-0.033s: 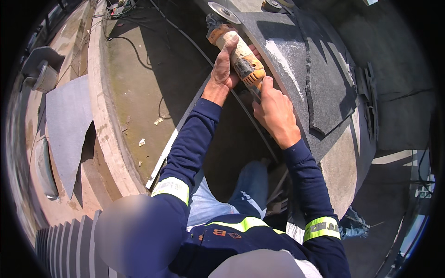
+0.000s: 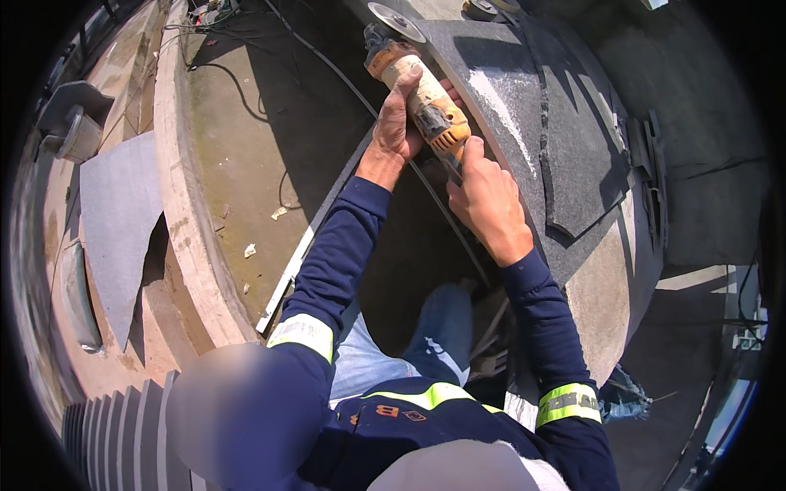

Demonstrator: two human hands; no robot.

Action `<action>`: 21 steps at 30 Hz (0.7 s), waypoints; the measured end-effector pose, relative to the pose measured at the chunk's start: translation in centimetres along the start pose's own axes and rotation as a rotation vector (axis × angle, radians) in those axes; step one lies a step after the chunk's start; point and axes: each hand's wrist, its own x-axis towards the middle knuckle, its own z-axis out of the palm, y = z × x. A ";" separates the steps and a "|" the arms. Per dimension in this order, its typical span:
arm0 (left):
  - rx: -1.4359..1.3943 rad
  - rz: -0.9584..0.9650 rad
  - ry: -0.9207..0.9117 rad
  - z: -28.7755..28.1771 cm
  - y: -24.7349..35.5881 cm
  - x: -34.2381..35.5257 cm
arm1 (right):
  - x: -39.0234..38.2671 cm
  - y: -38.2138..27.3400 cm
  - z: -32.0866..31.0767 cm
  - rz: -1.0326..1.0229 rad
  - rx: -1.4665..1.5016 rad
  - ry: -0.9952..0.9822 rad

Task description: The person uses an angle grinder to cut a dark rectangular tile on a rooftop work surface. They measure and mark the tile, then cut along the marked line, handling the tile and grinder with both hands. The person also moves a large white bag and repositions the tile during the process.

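An orange and black angle grinder [image 2: 427, 102] with a dusty, whitish body is held up between my two hands. Its grey cutting disc [image 2: 396, 22] sits at the far end, over the near edge of a dark grey stone slab [image 2: 512, 106]. My left hand [image 2: 396, 119] wraps round the middle of the body, thumb on top, with some fingers hidden beneath. At the rear end, my right hand [image 2: 491, 196] is closed where the cord comes out. White dust streaks the slab beside the tool.
A second dark slab [image 2: 581, 155] overlaps the first on the right. A grey sheet [image 2: 121, 221] and a bucket [image 2: 80, 135] stand at the left, past a concrete ledge [image 2: 192, 188]. A cable [image 2: 344, 78] runs across the ground, and tangled cords [image 2: 214, 16] lie at the far left.
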 end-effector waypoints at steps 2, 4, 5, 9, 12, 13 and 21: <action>0.006 0.026 -0.031 0.8 -0.3 -1.1 | -0.9 -0.1 -0.9 0.013 0.012 -0.021; 0.037 0.030 -0.044 0.1 -0.4 -0.6 | -1.0 -0.1 -1.1 0.007 0.008 -0.026; 0.054 0.030 -0.054 0.0 -0.3 -0.2 | -0.8 0.0 -1.1 0.001 -0.002 -0.019; 0.124 0.061 -0.018 -0.7 0.3 1.4 | 0.6 -0.1 -1.0 -0.027 0.019 -0.008; 0.115 0.078 0.011 -1.2 0.5 2.8 | 1.8 -0.2 -0.5 -0.019 0.019 0.011; 0.100 0.080 0.016 -1.4 0.5 3.1 | 2.0 -0.3 -0.4 -0.017 0.011 0.010; 0.090 0.100 0.107 -1.3 1.5 4.5 | 3.6 -0.9 -0.3 -0.031 -0.053 0.035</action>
